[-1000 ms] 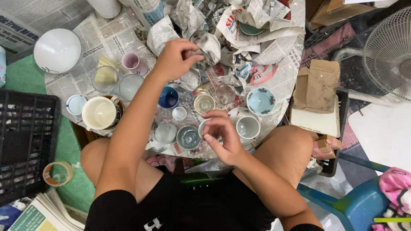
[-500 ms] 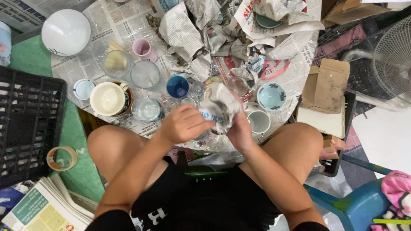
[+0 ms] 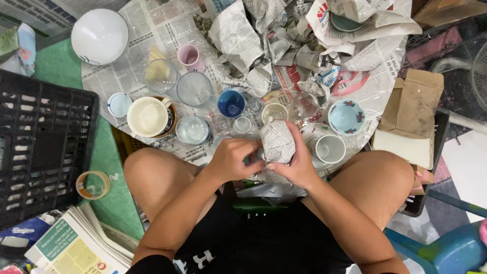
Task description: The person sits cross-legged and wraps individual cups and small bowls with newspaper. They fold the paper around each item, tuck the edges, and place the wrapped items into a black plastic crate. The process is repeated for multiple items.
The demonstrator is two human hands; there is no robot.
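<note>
The person's two hands meet at a small bundle wrapped in newspaper (image 3: 277,142). The right hand (image 3: 297,165) cups the bundle from below and from the side, with the fingers curled around it. The left hand (image 3: 232,160) presses on the bundle's left side, its fingers closed on the paper there. What is inside the paper cannot be seen. The bundle sits just above the person's knees, at the near edge of a table covered in newspaper (image 3: 127,76).

Just right of the bundle stands a white cup (image 3: 329,148). Behind that is a light blue bowl with a red pattern (image 3: 346,116). Just behind the bundle are a small cream cup (image 3: 274,112) and a clear glass (image 3: 303,105). A dark blue cup (image 3: 231,103) stands to the left of those, and a clear glass bowl (image 3: 193,130) is near the left hand.

Farther left are a big cream cup (image 3: 147,116) sitting in a brown dish, a small white dish with a blue rim (image 3: 120,104), a pink cup (image 3: 190,57) and a big round white bowl (image 3: 99,36) turned upside down. Crumpled newspaper (image 3: 243,35) is heaped at the back of the table.

A black plastic crate (image 3: 43,147) stands on the left of the person. A roll of tape (image 3: 93,184) lies beside it on the green floor, and a stack of newspapers (image 3: 76,243) lies near that.
</note>
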